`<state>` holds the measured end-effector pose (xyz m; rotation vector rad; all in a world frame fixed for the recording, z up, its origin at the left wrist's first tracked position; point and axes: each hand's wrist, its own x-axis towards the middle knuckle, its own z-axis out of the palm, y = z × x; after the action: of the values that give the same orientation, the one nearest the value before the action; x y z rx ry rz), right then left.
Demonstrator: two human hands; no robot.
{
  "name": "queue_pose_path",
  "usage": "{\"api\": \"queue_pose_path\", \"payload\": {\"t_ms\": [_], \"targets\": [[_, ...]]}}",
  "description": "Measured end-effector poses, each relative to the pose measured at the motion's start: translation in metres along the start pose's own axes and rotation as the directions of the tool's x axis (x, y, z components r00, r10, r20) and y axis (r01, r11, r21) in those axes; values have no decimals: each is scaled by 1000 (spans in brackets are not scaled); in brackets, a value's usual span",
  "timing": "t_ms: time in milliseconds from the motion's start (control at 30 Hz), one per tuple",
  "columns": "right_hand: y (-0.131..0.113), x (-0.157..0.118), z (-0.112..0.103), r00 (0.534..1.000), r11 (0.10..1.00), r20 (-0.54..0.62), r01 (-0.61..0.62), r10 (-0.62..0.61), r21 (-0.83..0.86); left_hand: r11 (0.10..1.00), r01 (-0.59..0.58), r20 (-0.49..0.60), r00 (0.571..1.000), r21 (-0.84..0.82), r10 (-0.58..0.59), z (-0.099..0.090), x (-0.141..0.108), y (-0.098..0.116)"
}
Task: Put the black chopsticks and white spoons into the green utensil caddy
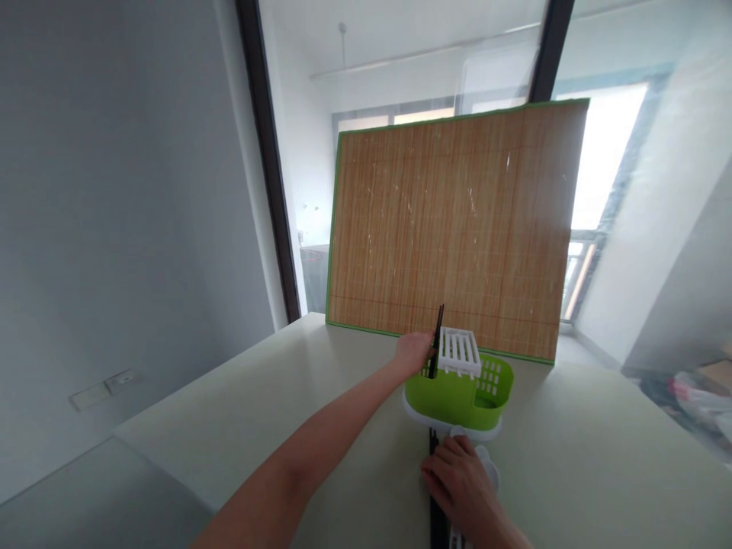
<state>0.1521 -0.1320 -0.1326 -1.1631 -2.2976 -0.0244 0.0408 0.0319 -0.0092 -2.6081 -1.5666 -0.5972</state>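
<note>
One bare left hand (414,352) pinches slim black chopsticks (438,328) at the left rim of a green plastic basket (440,398). Bare right hand (454,471) curled over long black sticks (438,526) on the pale tabletop (572,457), nearer side; whether gripping, can't tell.

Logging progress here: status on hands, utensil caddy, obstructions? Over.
Left hand at upright black chopsticks, green utensil caddy. Right hand over flat-lying black chopsticks, white spoons alongside. White slatted rack partly covers caddy.
</note>
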Motion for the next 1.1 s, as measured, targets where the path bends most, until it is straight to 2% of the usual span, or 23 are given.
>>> {"api": "queue_pose_path", "payload": {"t_ms": [133, 267, 367, 467, 567, 700, 867, 967, 1100], "targets": [[-2, 0, -2, 1000, 1000, 13, -9, 9, -23, 999, -3, 7, 1000, 39, 2, -2, 0, 1], [-4, 1, -8, 999, 997, 36, -1, 4, -73, 999, -22, -53, 998, 30, 23, -18, -10, -1], [-4, 4, -12, 1000, 996, 2, -12, 12, -84, 998, -19, -196, 981, -53, 8, -27, -39, -4], [-2, 4, -13, 998, 995, -50, -49, 45, -84, 983, 2, -283, 958, -186, -55, -21, -84, -7], [0, 2, -13, 994, 993, -63, -96, 92, -72, 973, 27, -191, 979, -231, -73, 2, -131, -9], [2, 0, -11, 988, 987, -55, -148, 144, -62, 984, -18, 19, 1000, -178, 22, 29, -171, -5], [3, -1, -9, 987, 985, -22, -160, 159, -64, 985, -90, 150, 982, -145, 112, 40, -188, 12], [3, -1, -9, 987, 984, 0, -160, 160, -81, 993, -58, 210, 975, -106, 79, 43, -192, 17], [3, -1, -8, 987, 981, 35, -154, 159, -114, 998, 12, 250, 968, -58, 3, 42, -195, 8]]}}
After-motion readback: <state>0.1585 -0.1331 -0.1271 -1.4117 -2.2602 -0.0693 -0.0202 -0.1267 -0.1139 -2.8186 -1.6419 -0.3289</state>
